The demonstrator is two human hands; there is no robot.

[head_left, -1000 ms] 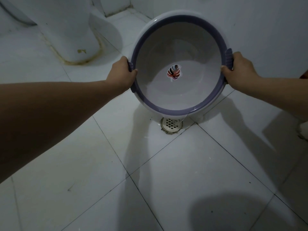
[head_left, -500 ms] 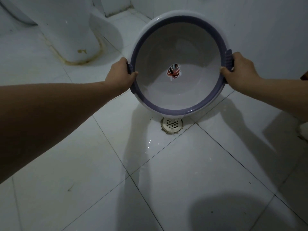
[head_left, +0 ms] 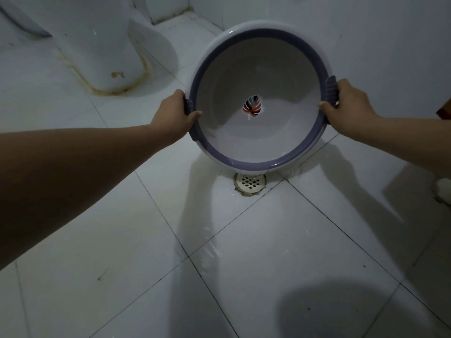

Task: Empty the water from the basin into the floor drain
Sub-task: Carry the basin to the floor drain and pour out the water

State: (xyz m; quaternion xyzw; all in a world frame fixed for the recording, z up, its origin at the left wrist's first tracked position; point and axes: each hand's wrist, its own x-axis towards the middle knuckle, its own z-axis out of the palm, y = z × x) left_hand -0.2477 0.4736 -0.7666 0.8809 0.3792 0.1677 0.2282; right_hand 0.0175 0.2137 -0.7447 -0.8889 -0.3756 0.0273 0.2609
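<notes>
A round white basin [head_left: 258, 140] with a purple rim and a leaf sticker on its bottom is tipped steeply toward me, its low edge just above the floor drain [head_left: 249, 184]. My left hand [head_left: 174, 113] grips the left handle, thumb inside the rim. My right hand [head_left: 346, 104] grips the right handle the same way. A thin trickle runs off the low rim onto the round white drain grate. The basin's inside looks nearly dry. A wet film spreads over the tiles in front of the drain.
A white toilet base [head_left: 102, 45] with a stained seal stands at the back left. A white wall [head_left: 366, 32] rises right behind the basin. White floor tiles [head_left: 280, 252] stretch toward me, with my shadow at the lower right.
The basin stays tilted over the drain in both hands. The wet patch on the tiles in front of the drain has spread toward me.
</notes>
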